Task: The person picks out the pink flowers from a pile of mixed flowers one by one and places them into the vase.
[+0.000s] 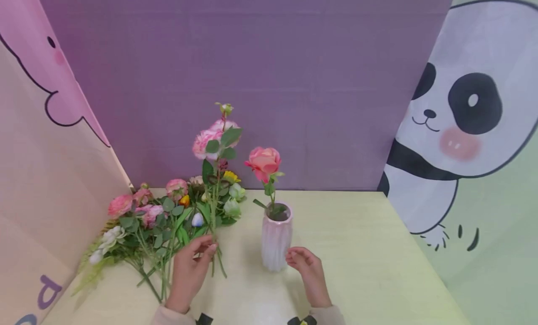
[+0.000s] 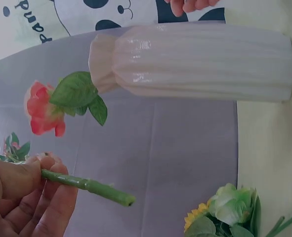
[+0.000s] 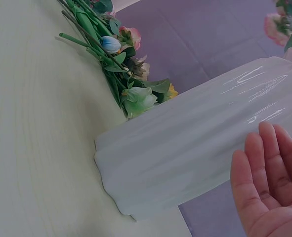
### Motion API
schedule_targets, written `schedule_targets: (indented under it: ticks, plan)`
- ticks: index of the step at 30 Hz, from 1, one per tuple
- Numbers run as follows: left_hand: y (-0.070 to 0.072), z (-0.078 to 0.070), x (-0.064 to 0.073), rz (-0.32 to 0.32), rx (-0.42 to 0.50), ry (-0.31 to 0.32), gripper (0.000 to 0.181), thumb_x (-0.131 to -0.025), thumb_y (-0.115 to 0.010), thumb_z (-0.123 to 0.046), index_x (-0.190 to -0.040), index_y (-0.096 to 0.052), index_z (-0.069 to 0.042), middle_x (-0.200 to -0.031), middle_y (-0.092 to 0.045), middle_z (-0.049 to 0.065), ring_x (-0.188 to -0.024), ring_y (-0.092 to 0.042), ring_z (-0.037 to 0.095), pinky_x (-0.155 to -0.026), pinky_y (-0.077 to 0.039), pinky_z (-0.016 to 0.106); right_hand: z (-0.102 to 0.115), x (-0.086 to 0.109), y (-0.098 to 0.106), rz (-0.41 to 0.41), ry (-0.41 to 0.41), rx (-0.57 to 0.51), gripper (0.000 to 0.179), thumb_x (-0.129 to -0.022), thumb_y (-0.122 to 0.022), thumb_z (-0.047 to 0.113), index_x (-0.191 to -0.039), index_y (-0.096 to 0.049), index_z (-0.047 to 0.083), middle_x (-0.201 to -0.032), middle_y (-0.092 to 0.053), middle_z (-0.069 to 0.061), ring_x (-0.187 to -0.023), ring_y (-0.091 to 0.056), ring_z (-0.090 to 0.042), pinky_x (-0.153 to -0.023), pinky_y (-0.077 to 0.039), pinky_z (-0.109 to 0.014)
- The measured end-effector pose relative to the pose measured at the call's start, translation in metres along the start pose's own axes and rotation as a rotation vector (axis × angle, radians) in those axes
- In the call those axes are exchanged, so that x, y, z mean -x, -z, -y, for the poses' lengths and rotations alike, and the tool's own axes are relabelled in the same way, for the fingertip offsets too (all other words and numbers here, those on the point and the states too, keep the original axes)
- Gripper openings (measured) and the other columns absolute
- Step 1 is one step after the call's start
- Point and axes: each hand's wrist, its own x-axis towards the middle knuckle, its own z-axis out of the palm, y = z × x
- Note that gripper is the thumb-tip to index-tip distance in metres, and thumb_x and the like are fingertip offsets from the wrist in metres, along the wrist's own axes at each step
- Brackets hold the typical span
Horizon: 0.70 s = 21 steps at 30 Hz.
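On a pale table (image 1: 370, 255), a vase (image 1: 276, 243) is standing upright; left of it, the left hand (image 1: 190, 271) is pinching a tall pink flower (image 1: 214, 199). The right hand's (image 1: 309, 271) relaxed fingers are curving beside the vase, contact unclear; an accidental bump might topple it, coral rose (image 1: 265, 163) included.

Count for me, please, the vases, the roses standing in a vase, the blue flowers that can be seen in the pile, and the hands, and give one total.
Vase: 1
Rose in the vase: 1
Blue flower visible in the pile: 1
Hands: 2, left hand and right hand
Total: 5
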Motion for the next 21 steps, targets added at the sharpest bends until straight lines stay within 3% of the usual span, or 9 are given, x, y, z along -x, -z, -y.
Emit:
schedule_targets:
  ticks: [9, 21]
  plan:
    - [-0.017, -0.013, 0.005, 0.012, 0.009, -0.041, 0.018, -0.081, -0.071, -0.003, -0.097, -0.071, -0.012, -0.084, -0.071, -0.001, -0.071, -0.062, 0.004, -0.055, -0.054, 0.023, -0.001, 0.005, -0.002, 0.013, -0.008, 0.000, 0.028, -0.092, -0.057, 0.007, -0.108, -0.055, -0.016, -0.092, -0.065, -0.011, -0.082, -0.063, -0.012, -0.081, -0.054, -0.028]
    - [-0.037, -0.029, 0.014, 0.066, 0.095, -0.118, 0.019, -0.081, -0.071, -0.005, -0.099, -0.071, -0.010, -0.086, -0.072, 0.000, -0.072, -0.063, 0.007, -0.055, -0.054, 0.022, 0.002, 0.008, -0.006, 0.049, 0.045, -0.039, 0.031, -0.089, -0.061, 0.006, -0.110, -0.053, -0.015, -0.087, -0.065, -0.001, -0.082, -0.063, -0.012, -0.080, -0.055, -0.027]
